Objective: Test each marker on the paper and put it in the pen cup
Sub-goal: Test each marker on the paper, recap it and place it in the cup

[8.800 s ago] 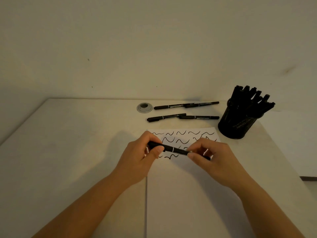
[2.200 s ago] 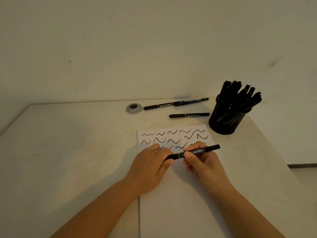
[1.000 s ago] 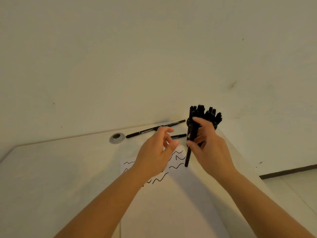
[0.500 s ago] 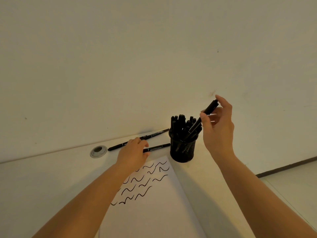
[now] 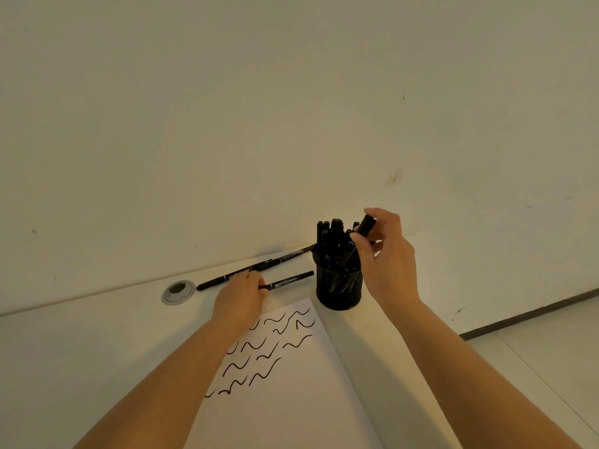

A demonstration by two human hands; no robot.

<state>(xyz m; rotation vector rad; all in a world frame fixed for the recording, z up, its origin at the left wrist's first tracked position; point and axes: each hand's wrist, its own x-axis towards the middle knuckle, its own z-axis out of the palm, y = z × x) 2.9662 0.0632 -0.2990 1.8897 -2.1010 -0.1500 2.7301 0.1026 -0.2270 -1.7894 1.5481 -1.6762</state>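
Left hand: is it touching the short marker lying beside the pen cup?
Touching. The head view shows the left hand over the short marker's near end, fingers on it.

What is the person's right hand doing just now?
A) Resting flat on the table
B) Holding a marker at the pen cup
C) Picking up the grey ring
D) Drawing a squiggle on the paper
B: the right hand pinches a black marker whose lower end dips among the markers in the pen cup.

You have one wide-angle view, worn on your head, looking forward and down across the bench toward the wall, both forearms reaching in from close below.
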